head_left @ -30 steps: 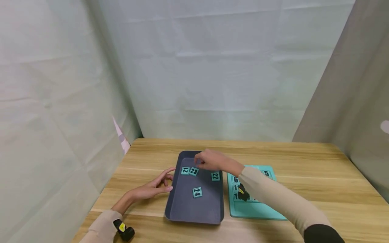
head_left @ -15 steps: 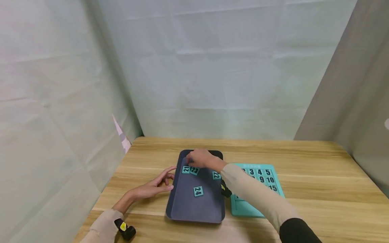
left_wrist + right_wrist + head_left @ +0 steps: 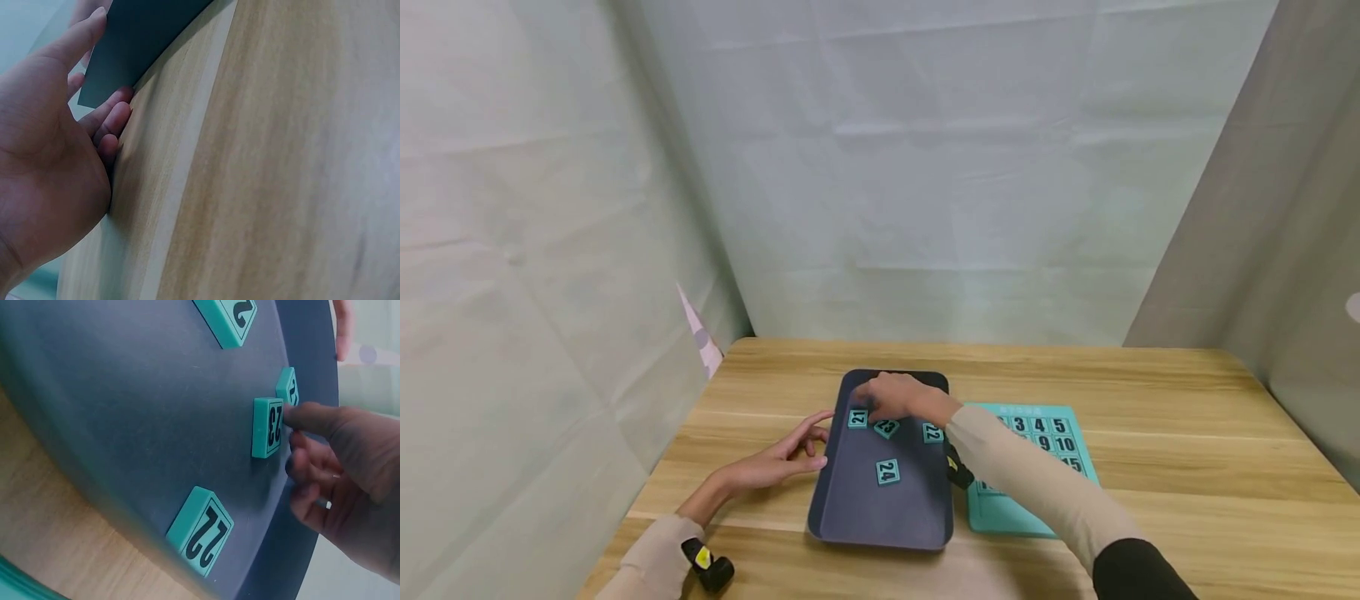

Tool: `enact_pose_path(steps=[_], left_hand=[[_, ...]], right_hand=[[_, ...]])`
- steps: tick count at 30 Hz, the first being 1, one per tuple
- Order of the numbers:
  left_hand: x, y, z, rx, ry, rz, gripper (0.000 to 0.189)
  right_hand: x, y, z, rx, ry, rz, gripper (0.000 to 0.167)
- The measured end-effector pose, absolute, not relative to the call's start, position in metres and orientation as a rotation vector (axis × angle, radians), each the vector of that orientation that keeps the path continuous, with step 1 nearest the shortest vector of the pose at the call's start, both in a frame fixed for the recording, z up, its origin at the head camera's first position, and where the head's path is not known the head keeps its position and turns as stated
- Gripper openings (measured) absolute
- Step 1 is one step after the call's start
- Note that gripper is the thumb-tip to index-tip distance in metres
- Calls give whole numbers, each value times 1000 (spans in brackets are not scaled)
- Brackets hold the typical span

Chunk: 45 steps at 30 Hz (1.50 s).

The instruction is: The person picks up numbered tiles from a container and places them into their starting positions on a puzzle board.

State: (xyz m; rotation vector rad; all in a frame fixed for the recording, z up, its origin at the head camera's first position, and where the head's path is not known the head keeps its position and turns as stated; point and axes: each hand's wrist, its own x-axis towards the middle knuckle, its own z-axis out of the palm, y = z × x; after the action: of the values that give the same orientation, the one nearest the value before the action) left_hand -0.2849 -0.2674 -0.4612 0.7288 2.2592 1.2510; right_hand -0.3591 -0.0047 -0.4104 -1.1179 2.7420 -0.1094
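Observation:
A dark grey-blue tray (image 3: 887, 521) holds teal number tiles: tile 21 (image 3: 857, 418), tile 23 (image 3: 886, 428), tile 22 (image 3: 932, 432) and tile 24 (image 3: 887, 472). Over the tray's far part is my right hand (image 3: 895, 396), its thumb at the edge of tile 23 (image 3: 269, 428) in the right wrist view. Its other fingers are loosely bent and nothing shows gripped between them. My left hand (image 3: 775, 467) lies along the tray's left side, thumb and fingers spread by the rim. In the left wrist view, fingertips of the left hand (image 3: 50, 137) are against the tray's outer wall (image 3: 134, 50).
Right of the tray lies a teal number board (image 3: 1011, 521) with rows of numbered tiles, partly covered by my right forearm. Both rest on a wooden table (image 3: 1165, 467). Pale cloth (image 3: 940, 167) hangs behind and at the sides.
My right hand has moved left over the tray to tiles 21 and 23. Tile 23 has turned and shifted slightly right, apart from tile 21. The left hand stays at the rim.

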Motion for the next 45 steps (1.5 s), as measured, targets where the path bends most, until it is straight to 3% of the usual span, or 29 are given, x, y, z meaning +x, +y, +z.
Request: enact_pose_path(steps=[3, 24, 34, 45], left_hand=[[-285, -267, -462, 729, 2248, 1254, 70], [-295, -262, -465, 751, 2231, 1262, 71], [-298, -262, -463, 745, 2253, 1242, 71], [-296, -272, -462, 732, 2263, 1249, 72]], right_hand=[[-361, -4, -415, -1150, 2659, -183, 46], [-361, 22, -414, -1116, 2721, -308, 35], [-327, 84, -382, -1265, 2712, -491, 34], [-272, 158, -379, -1159, 2794, -537, 30]])
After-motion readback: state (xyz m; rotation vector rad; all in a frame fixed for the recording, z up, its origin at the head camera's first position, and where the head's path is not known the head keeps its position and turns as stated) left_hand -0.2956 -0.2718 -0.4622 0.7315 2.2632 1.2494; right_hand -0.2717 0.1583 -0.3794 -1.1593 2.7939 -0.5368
